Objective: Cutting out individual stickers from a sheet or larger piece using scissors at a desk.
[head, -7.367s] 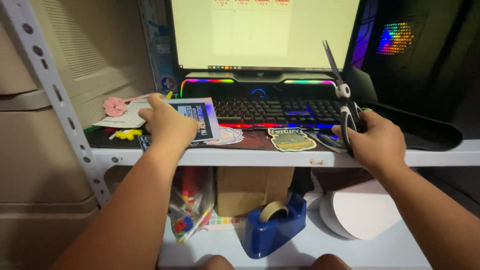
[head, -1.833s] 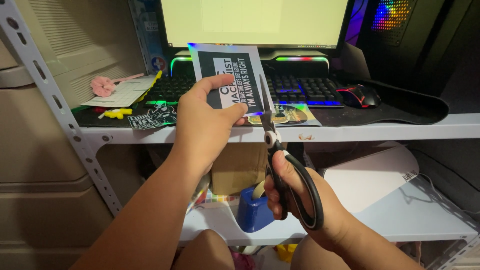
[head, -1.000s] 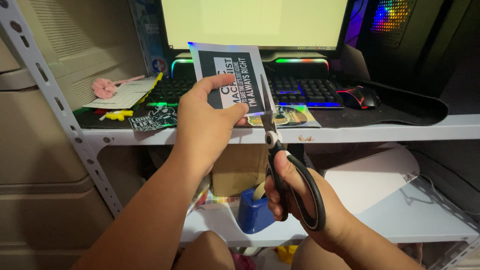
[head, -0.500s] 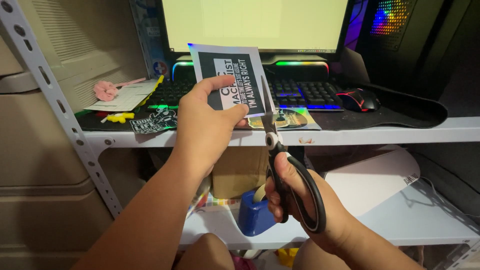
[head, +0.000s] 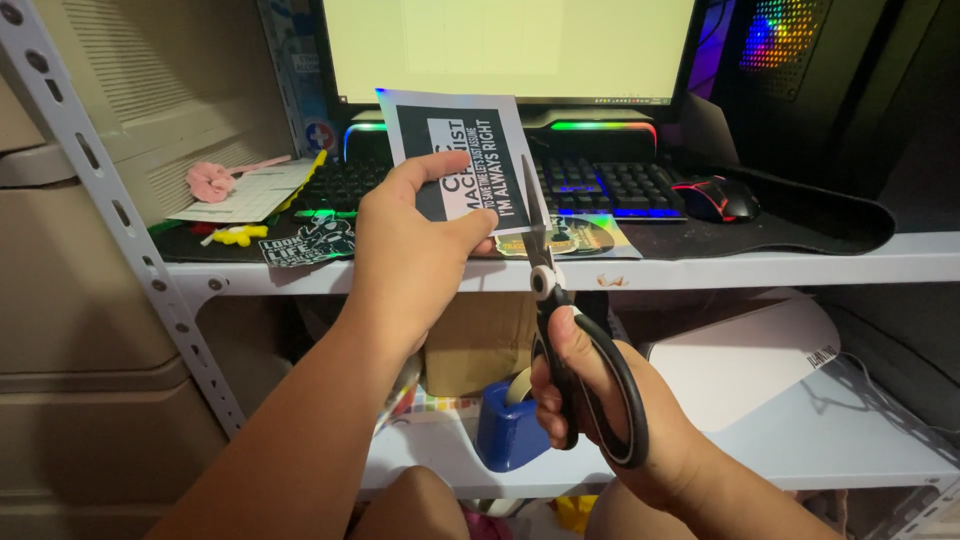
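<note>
— What's over on the left there?

— A grey metal shelf post (head: 100, 190), then a pink flower-shaped bit (head: 209, 181) lying on some papers (head: 250, 192) on the upper shelf (head: 760, 268), with a small yellow piece (head: 238, 236) and a dark sticker (head: 307, 241) in front of them.

— And the hands?

— The left hand (head: 410, 260) is raised in front of the shelf, thumb and fingers pinching a printed sheet (head: 458, 160), black with a white border, at its lower edge. The sheet stands nearly upright, held in the air before the keyboard (head: 600, 185) and the lit monitor (head: 510, 45).

— The other one?

— The right hand (head: 600, 400) is lower and just to the right, fingers closed through the black handles of the scissors (head: 560, 320). The blades point up and meet the sheet's right edge near its bottom corner; I can't tell how far apart the blades are.

— Anything below?

— A blue tape dispenser (head: 508, 430) on the lower shelf (head: 830, 450), partly behind the right hand, a cardboard box (head: 475, 345) behind it, and a white roll (head: 740, 360) of sheet to the right.

— Farther right?

— A round shiny sticker (head: 585, 235) on the shelf beside the scissors' tip, a black mouse (head: 718, 200) with red trim on a dark mat (head: 820, 220), and a computer case (head: 800, 50) glowing in rainbow colours.
</note>
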